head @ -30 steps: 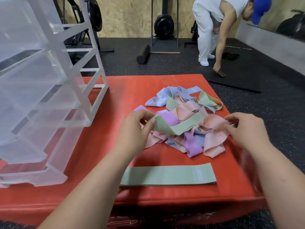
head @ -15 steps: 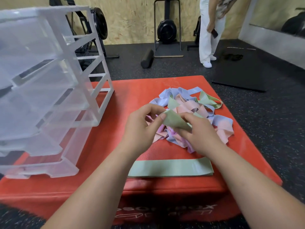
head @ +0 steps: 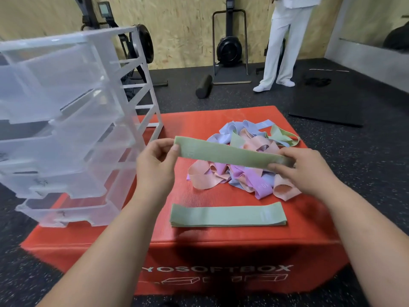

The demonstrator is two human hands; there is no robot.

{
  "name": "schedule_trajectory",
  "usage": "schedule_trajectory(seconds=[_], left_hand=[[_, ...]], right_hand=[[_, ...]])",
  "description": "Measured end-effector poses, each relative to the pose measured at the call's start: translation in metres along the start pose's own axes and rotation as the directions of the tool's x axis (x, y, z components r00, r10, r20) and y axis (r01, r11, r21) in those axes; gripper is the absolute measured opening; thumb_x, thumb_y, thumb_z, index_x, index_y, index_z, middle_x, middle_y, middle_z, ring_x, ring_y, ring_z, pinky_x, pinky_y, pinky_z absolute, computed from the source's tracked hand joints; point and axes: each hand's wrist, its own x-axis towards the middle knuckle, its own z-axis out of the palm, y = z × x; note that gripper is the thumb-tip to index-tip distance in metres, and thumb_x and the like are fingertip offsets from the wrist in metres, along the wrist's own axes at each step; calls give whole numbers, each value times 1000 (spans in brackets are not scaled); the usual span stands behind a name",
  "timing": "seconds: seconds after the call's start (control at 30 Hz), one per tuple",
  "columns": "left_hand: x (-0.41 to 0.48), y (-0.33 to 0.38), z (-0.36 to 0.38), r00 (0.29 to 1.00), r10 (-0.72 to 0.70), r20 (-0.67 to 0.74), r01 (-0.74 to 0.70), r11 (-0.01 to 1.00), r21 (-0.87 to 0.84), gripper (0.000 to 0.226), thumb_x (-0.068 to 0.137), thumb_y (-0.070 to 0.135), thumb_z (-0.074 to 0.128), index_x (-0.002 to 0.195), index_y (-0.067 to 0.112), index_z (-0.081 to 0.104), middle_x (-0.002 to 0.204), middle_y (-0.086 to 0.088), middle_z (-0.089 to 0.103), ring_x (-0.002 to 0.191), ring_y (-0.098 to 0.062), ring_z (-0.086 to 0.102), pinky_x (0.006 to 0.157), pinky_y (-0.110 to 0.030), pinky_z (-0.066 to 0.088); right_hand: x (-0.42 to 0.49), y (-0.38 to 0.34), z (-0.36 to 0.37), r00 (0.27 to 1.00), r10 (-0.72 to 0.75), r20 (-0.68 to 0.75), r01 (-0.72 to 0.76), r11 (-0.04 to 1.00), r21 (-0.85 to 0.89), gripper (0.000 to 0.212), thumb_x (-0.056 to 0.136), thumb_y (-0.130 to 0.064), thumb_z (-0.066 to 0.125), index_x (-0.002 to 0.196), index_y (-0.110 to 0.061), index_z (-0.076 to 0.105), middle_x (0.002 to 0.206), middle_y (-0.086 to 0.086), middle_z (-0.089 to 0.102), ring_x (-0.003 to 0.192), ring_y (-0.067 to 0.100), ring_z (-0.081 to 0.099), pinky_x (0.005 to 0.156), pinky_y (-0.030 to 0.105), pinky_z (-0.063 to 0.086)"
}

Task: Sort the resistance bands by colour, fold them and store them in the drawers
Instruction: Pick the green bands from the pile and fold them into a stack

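Note:
A green resistance band (head: 223, 154) is stretched flat in the air above the red soft box (head: 199, 247). My left hand (head: 156, 165) pinches its left end and my right hand (head: 307, 171) pinches its right end. Under and behind it lies a tangled pile of bands (head: 243, 171) in pink, purple, blue and green. A flat stack of green bands (head: 228, 214) lies near the box's front edge. The clear plastic drawer unit (head: 66, 129) stands on the box's left side with its drawers pulled partly out.
A person in white trousers (head: 281, 45) stands at the back right on the dark gym floor. A black foam roller (head: 203, 86), a rowing-type machine (head: 229, 49) and a black mat (head: 327, 103) lie behind the box.
The green band came up out of the pile and my hands moved apart, pulling it straight. The person behind stood up straight.

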Motion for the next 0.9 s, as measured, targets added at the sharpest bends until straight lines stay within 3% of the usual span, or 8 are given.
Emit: schedule_trajectory(seconds=[0.13, 0.23, 0.37, 0.47, 0.53, 0.63, 0.77, 0.9], left_hand=[[-7, -11, -16, 992, -125, 30, 123, 991, 45, 6, 99, 19, 73, 103, 20, 79, 94, 2, 80, 82, -8, 71, 79, -30, 55], [-14, -17, -28, 973, -224, 58, 220, 973, 73, 5, 96, 17, 76, 98, 18, 81, 86, 2, 77, 65, -2, 60, 71, -29, 48], [-24, -24, -43, 947, -304, 107, 277, 938, 210, 8, 88, 8, 79, 89, 16, 81, 77, 6, 76, 62, -1, 62, 69, -28, 49], [-29, -31, -50, 946, -306, 104, 257, 907, 334, 14, 79, 13, 82, 88, 22, 78, 84, 2, 78, 79, -16, 72, 76, -37, 56], [-34, -35, -52, 956, -265, 127, 179, 866, 466, 17, 80, 17, 80, 92, 28, 74, 81, 4, 75, 78, -17, 70, 68, -32, 52], [-40, -38, -52, 959, -203, 200, 49, 810, 585, 23, 82, 20, 76, 99, 34, 68, 74, 10, 71, 78, -11, 67, 68, -31, 47], [-47, -45, -52, 952, -143, 270, -79, 740, 668, 21, 92, 29, 69, 110, 40, 67, 73, 11, 70, 78, -9, 65, 73, -35, 54], [-48, -51, -50, 941, -97, 323, -171, 688, 705, 23, 93, 26, 63, 112, 36, 71, 74, 9, 69, 82, -17, 65, 73, -37, 56]], right_hand=[[-19, -4, -9, 993, 65, 98, -87, 965, 246, 13, 84, -27, 87, 91, -32, 78, 76, -8, 73, 62, 2, 62, 61, 22, 49], [-36, -6, -5, 982, 113, 150, -165, 902, 399, 26, 83, -16, 88, 104, -26, 78, 90, 2, 79, 73, 14, 72, 71, 35, 59], [-49, -2, 8, 963, 194, 190, -261, 851, 456, 32, 88, -9, 82, 115, -24, 75, 96, 3, 81, 76, 12, 72, 77, 32, 57], [-53, 4, 19, 965, 229, 131, -262, 895, 360, 30, 87, -12, 83, 111, -28, 76, 103, 7, 65, 78, 22, 68, 72, 28, 57], [-55, 4, 25, 970, 226, 90, -242, 936, 254, 29, 88, -10, 82, 111, -26, 75, 91, 9, 50, 75, 20, 59, 65, 17, 52], [-57, 5, 35, 974, 215, 68, -219, 974, 51, 31, 83, -19, 84, 109, -32, 72, 78, 4, 65, 71, 18, 63, 73, 32, 54], [-58, 3, 46, 982, 180, 56, -174, 980, -97, 33, 79, -22, 84, 107, -34, 71, 84, -7, 65, 75, 7, 59, 64, 24, 38], [-57, 2, 53, 989, 140, 54, -131, 979, -154, 33, 81, -22, 84, 111, -29, 72, 87, -6, 66, 79, 15, 61, 68, 28, 36]])
